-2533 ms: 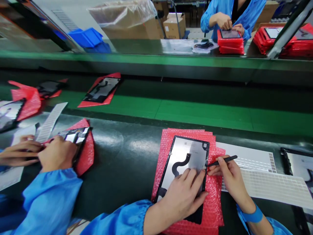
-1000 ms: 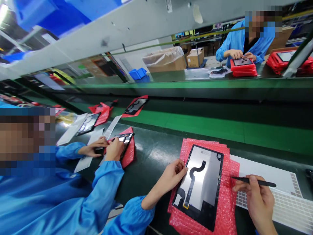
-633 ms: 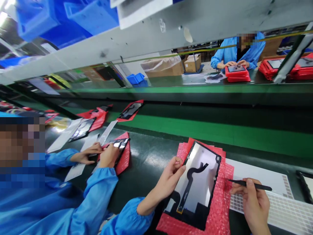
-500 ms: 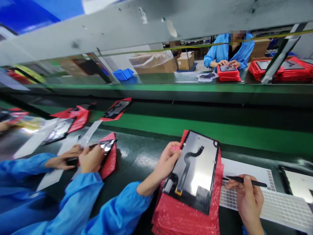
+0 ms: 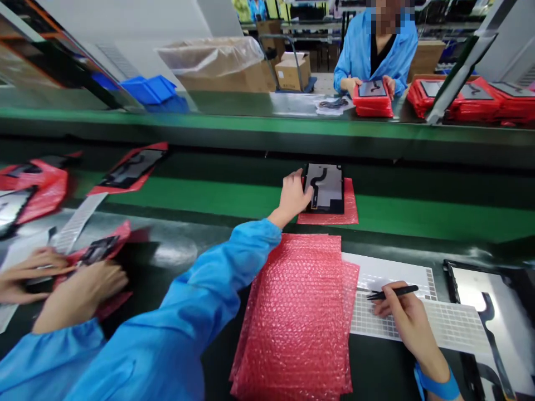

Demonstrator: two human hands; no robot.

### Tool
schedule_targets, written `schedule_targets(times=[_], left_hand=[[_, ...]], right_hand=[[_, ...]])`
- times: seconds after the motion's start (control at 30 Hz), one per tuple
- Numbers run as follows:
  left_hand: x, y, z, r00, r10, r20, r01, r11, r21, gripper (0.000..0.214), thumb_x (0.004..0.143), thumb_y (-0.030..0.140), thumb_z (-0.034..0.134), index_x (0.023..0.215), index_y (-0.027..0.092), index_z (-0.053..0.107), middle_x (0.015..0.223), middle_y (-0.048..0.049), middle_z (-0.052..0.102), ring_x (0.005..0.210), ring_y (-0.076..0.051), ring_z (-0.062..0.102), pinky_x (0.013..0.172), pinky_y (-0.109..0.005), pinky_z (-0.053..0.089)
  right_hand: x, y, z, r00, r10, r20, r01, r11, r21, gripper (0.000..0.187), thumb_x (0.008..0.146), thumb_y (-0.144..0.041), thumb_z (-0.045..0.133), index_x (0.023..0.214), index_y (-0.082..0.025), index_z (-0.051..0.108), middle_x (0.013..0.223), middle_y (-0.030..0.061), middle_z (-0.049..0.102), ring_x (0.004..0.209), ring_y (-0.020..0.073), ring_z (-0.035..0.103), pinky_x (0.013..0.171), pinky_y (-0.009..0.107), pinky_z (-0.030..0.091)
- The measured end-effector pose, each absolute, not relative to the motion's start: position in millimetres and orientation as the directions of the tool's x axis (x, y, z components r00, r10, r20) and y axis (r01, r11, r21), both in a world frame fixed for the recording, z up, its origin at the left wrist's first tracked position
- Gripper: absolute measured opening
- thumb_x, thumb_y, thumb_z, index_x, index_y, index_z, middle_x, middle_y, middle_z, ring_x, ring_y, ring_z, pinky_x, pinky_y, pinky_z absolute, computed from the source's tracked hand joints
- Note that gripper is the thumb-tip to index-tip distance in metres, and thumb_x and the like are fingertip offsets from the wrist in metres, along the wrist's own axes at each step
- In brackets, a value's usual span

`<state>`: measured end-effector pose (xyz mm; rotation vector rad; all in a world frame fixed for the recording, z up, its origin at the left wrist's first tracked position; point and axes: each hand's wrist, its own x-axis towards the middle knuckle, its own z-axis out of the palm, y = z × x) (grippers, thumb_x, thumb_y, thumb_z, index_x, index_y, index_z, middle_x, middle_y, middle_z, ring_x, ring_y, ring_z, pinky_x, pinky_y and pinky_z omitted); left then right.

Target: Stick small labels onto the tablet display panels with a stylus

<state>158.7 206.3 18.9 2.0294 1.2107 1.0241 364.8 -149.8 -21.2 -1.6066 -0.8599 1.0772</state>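
My left hand (image 5: 293, 194) reaches out over the green strip and holds the left edge of a display panel (image 5: 332, 186), thumb on its face. The panel is silver-backed with a black border and a curved black flex cable, and lies on a red bubble-wrap bag (image 5: 351, 209). My right hand (image 5: 403, 312) is closed around black tweezers (image 5: 404, 290), their tips pointing left above a white sheet of small stickers (image 5: 376, 317). Between my arms lies a stack of red bubble-wrap bags (image 5: 301, 312).
At the right edge lie more display panels (image 5: 493, 287). On the left, a co-worker's hands (image 5: 83, 289) work over a panel on a red bag. Another panel on its bag (image 5: 137, 164) rests on the green strip (image 5: 234, 195). Across, a person (image 5: 376, 50) holds a stack of red bags (image 5: 373, 106).
My left hand has carried the display panel and its red bag from the stack forward onto the green strip. My right hand keeps the tweezers over the sticker sheet. The view has shifted.
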Motion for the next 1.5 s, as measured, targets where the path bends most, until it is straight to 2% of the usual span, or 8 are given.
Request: schedule_targets(times=[0.07,0.13,0.2,0.3,0.43,0.9,1.4,1.5], left_hand=[[147.3,160.5,25.7,0.390,0.850,0.353,0.462,-0.513,0.724,0.051,0.092,0.023,0.063,0.141,0.010,0.055,0.148,-0.0215,0.055,0.146,-0.037,0.044,0.126,-0.059,0.029],[135.2,98.0,30.9,0.572,0.751,0.329,0.397,-0.604,0.690,0.031,0.097,0.026,0.060,0.125,0.017,0.066,0.130,-0.0128,0.069,0.128,-0.030,0.061,0.118,-0.052,0.043],[123.8,30.7,32.6,0.861,0.451,0.234,0.246,-0.773,0.584,0.032,0.102,0.029,0.054,0.131,0.019,0.065,0.136,-0.0135,0.067,0.131,-0.030,0.060,0.115,-0.052,0.047],[111.1,-48.0,27.3,0.957,0.279,0.085,0.207,-0.856,0.474,0.055,0.101,0.048,0.058,0.145,0.015,0.057,0.158,-0.0244,0.050,0.148,-0.042,0.045,0.119,-0.060,0.041],[105.6,-82.1,13.2,0.929,0.371,0.000,0.341,-0.855,0.390,0.068,0.099,0.056,0.059,0.150,0.012,0.051,0.169,-0.0298,0.028,0.159,-0.047,0.026,0.126,-0.062,0.029],[102.2,-75.8,3.3,0.936,0.351,0.023,0.308,-0.849,0.430,0.073,0.094,0.051,0.067,0.153,0.013,0.046,0.173,-0.0277,0.019,0.162,-0.043,0.018,0.130,-0.056,0.023],[105.4,-70.5,3.2,0.927,0.375,0.008,0.332,-0.830,0.449,0.078,0.087,0.053,0.076,0.152,0.015,0.052,0.170,-0.0264,0.031,0.157,-0.046,0.031,0.124,-0.061,0.034],[111.0,-67.9,12.8,0.914,0.404,0.034,0.343,-0.815,0.467,0.061,0.086,0.048,0.078,0.137,0.017,0.065,0.162,-0.0246,0.044,0.149,-0.048,0.042,0.119,-0.064,0.040]], right_hand=[[359.7,-148.3,-20.3,0.330,0.918,-0.220,0.071,-0.257,-0.964,0.042,0.100,-0.062,0.063,0.101,-0.020,0.062,0.076,0.0087,0.078,0.067,0.0243,0.077,0.062,0.034,0.063],[355.8,-145.8,-19.6,0.311,0.931,-0.193,0.113,-0.237,-0.965,0.040,0.101,-0.061,0.062,0.101,-0.021,0.063,0.077,0.0079,0.078,0.068,0.0241,0.076,0.063,0.034,0.063],[354.0,-143.7,-19.9,0.293,0.941,-0.169,0.162,-0.223,-0.961,0.037,0.103,-0.059,0.060,0.103,-0.022,0.063,0.077,0.0067,0.077,0.068,0.0233,0.076,0.064,0.033,0.062],[354.2,-142.6,-21.9,0.284,0.947,-0.149,0.233,-0.219,-0.948,0.034,0.104,-0.057,0.059,0.105,-0.023,0.063,0.078,0.0056,0.076,0.069,0.0230,0.074,0.064,0.033,0.060],[355.5,-142.5,-22.3,0.303,0.937,-0.176,0.255,-0.258,-0.932,0.036,0.103,-0.059,0.058,0.107,-0.024,0.062,0.079,0.0055,0.076,0.073,0.0246,0.075,0.066,0.034,0.061],[353.1,-133.3,-16.2,0.356,0.894,-0.273,0.121,-0.334,-0.935,0.048,0.095,-0.068,0.067,0.099,-0.020,0.063,0.075,0.0066,0.076,0.067,0.0232,0.075,0.059,0.031,0.059],[353.8,-133.6,-11.6,0.424,0.883,-0.203,-0.041,-0.206,-0.978,0.048,0.093,-0.067,0.070,0.095,-0.020,0.061,0.072,0.0051,0.077,0.058,0.0222,0.075,0.056,0.032,0.060],[356.8,-138.7,-6.2,0.476,0.864,-0.164,-0.086,-0.140,-0.986,0.047,0.092,-0.068,0.070,0.094,-0.022,0.060,0.068,0.0035,0.076,0.055,0.0212,0.074,0.055,0.030,0.059]])
